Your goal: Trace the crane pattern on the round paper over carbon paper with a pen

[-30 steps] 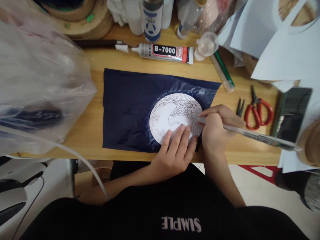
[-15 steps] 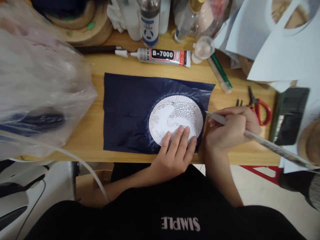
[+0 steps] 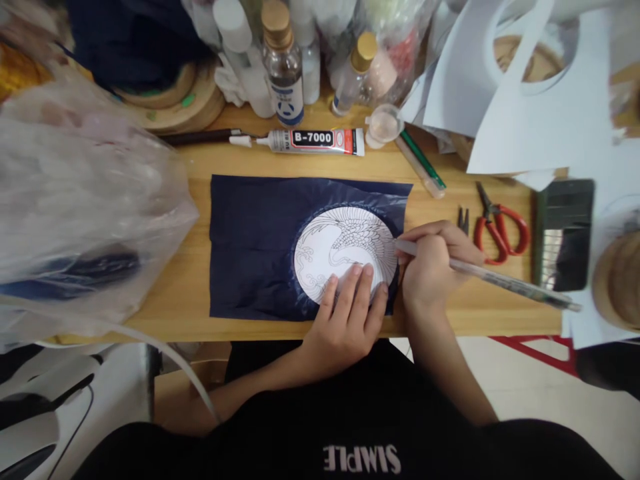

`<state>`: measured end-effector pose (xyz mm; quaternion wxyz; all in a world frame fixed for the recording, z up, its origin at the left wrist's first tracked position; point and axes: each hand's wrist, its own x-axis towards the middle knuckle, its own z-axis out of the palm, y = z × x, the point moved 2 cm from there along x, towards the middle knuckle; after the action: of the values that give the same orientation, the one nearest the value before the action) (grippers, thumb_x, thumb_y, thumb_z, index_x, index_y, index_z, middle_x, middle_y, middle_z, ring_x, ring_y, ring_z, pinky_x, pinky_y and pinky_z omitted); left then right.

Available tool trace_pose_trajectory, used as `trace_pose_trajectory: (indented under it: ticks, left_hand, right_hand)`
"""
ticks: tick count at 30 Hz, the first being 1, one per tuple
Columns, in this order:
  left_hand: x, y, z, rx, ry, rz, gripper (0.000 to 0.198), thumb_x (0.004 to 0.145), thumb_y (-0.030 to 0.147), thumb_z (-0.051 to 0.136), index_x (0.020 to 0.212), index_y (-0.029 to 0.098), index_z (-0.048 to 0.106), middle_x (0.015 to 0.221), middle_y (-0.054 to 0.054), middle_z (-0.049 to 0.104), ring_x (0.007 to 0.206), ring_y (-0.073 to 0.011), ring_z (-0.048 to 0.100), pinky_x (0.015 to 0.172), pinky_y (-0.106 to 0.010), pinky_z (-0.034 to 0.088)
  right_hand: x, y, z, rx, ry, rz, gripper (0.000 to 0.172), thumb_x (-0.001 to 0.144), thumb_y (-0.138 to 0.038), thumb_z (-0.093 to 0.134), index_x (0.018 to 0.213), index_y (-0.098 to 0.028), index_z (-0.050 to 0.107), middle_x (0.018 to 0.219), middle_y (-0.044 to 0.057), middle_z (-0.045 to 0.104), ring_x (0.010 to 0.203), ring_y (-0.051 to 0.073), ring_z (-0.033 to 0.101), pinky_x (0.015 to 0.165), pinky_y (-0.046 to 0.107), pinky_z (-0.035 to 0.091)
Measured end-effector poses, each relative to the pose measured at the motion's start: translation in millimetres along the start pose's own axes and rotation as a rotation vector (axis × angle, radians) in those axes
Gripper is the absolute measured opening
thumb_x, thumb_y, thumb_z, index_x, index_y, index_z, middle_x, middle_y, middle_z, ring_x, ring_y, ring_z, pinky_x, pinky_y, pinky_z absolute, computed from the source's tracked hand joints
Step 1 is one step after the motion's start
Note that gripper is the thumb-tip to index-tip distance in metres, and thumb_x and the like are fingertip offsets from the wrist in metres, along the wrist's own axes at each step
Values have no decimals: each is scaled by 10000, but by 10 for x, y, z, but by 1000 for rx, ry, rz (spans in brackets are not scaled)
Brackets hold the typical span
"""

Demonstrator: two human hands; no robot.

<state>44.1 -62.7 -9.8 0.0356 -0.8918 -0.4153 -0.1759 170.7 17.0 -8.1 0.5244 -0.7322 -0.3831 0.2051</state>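
Observation:
A round white paper [image 3: 320,250] with a line drawing of a bird lies on a dark blue sheet [image 3: 250,247] on the wooden table. My left hand [image 3: 345,320] rests flat on the lower part of the paper, its fingers spread a little and holding nothing. My right hand [image 3: 435,267] pinches a slim pen [image 3: 510,283] just right of the paper. The pen's tip is at the paper's right edge; whether it touches cannot be made out.
Behind the sheet lie a glue tube [image 3: 315,141], a green pen [image 3: 423,160] and bottles [image 3: 283,73]. Red-handled pliers [image 3: 500,230] and a dark phone-like object [image 3: 565,233] are at the right. A plastic bag [image 3: 90,193] covers the left side.
The view has shifted, so the tabletop things appear lower. My right hand and the pen have moved closer to the paper's right edge, while my left hand stays on the paper.

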Motion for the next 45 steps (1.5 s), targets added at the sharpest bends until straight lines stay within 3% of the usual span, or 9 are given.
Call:
trace_pose_trajectory:
  ticks: [9, 15, 19, 27, 39, 45]
  left_hand:
    - [3, 1, 2, 19, 5, 0, 462, 927, 372, 580, 1269, 63, 552, 1324, -235, 547, 1256, -361, 504, 1040, -503, 412]
    - [2, 1, 4, 29, 17, 2, 450, 913, 347, 595, 1268, 73, 559, 1317, -224, 558, 1263, -359, 499, 998, -481, 455]
    - [-1, 4, 9, 27, 6, -7, 454, 917, 363, 590, 1267, 75, 558, 1325, -223, 552, 1269, -355, 494, 1023, -487, 430]
    - [-3, 8, 10, 10, 7, -2, 465, 933, 368, 575, 1269, 48, 551, 1333, -252, 531, 1257, -365, 502, 1074, -520, 359]
    - [-2, 7, 6, 22, -4, -3, 459, 954, 378, 522, 1282, 58, 544, 1348, -237, 521, 1262, -357, 499, 1056, -504, 397]
    - [-5, 9, 9, 27, -1, -8, 426, 946, 319, 541, 1286, 62, 541, 1349, -226, 524, 1268, -345, 494, 1065, -495, 393]
  right_hand:
    - [-5, 0, 2, -67, -79, -81, 213, 639, -131, 433, 546, -203, 610, 461, -52, 546, 407, 92, 492, 398, 226, 371]
    - [-13, 4, -1, -42, -39, -56, 221, 636, -114, 432, 538, -193, 613, 445, -51, 538, 380, 87, 472, 370, 221, 344]
    - [-25, 21, -16, -1, -13, -83, 232, 624, -96, 428, 528, -194, 615, 431, -50, 535, 364, 79, 448, 363, 216, 328]
    - [-45, 40, -12, -73, -123, -128, 221, 647, -132, 428, 562, -203, 620, 477, -49, 558, 401, 93, 491, 396, 231, 411]
    - [-35, 53, -4, -60, -142, -174, 234, 660, -124, 425, 558, -213, 616, 458, -46, 537, 399, 96, 497, 377, 228, 372]
    - [-53, 50, -2, -108, -121, -127, 229, 671, -130, 414, 566, -203, 605, 462, -46, 528, 405, 94, 499, 379, 225, 379]
